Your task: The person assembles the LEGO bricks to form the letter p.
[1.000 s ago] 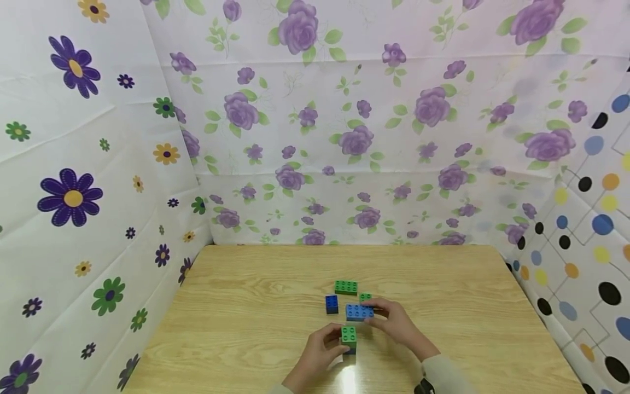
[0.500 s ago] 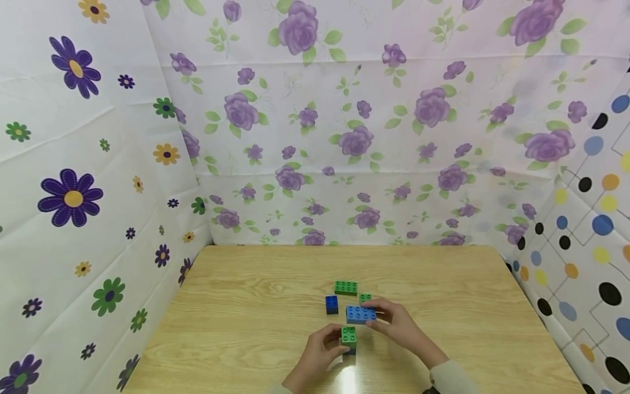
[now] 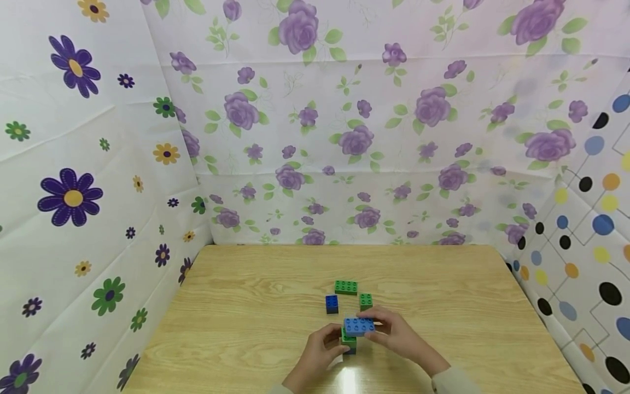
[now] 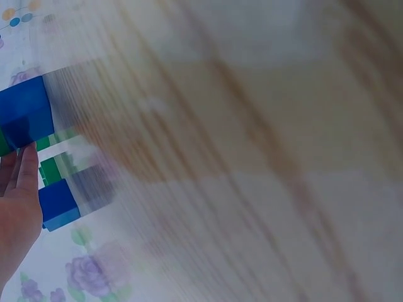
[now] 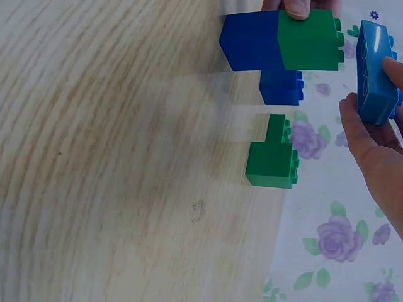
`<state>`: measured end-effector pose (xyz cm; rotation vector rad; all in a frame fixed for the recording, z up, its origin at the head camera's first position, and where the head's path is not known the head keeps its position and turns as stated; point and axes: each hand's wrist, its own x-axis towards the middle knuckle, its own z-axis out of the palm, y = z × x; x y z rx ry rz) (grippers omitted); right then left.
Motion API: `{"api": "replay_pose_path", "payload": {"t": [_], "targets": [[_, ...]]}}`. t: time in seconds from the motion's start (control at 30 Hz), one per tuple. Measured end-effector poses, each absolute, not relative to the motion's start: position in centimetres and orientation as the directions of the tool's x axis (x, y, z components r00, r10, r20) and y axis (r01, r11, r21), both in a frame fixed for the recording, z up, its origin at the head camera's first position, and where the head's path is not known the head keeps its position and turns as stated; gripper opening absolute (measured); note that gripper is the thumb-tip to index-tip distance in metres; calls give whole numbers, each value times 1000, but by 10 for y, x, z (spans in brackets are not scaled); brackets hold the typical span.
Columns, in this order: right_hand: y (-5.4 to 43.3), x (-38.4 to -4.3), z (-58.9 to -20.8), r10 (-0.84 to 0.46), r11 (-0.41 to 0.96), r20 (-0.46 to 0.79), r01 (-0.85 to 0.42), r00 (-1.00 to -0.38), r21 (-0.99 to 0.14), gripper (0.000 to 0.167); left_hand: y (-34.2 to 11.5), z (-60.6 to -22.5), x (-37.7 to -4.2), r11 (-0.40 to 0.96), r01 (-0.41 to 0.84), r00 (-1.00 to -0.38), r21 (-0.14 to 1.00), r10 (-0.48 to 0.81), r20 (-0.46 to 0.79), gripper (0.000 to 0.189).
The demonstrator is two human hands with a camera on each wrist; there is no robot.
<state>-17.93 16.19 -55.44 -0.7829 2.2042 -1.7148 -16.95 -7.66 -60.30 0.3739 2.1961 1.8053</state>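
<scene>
My left hand grips a two-brick stack, a green toy building brick on top of a dark blue brick. The stack stands upright on the table, its blue underpart showing in the left wrist view. Between thumb and fingers, my right hand pinches a long light blue brick by its right end. In the right wrist view this light blue brick is level, a small gap above the studs of the green brick. It overlaps the stack's top in the head view.
Behind the hands on the wooden table are a small dark blue brick, a small green brick and a long green brick. Flowered cloth hangs behind the table's far edge, with patterned cloth on both sides.
My right hand has lifted the light blue brick and brought it nearer, over the stack, exposing more of the small green brick. My left hand keeps its grip in the same place.
</scene>
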Motion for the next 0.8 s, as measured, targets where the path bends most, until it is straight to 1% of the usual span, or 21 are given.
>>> {"api": "replay_pose_path", "payload": {"t": [0.43, 0.63, 0.8], "targets": [[157, -175, -559, -580, 129, 185, -314, -793, -941, 42, -77, -601, -168, 169, 44, -926, 985, 377, -23, 35], [154, -177, -563, -550, 162, 183, -319, -815, -934, 42, -77, -603, -169, 166, 48, -925, 985, 379, -18, 35], [149, -178, -565, -516, 202, 131, -268, -847, -942, 42, -78, -604, -168, 168, 56, -926, 984, 378, -11, 35]]}}
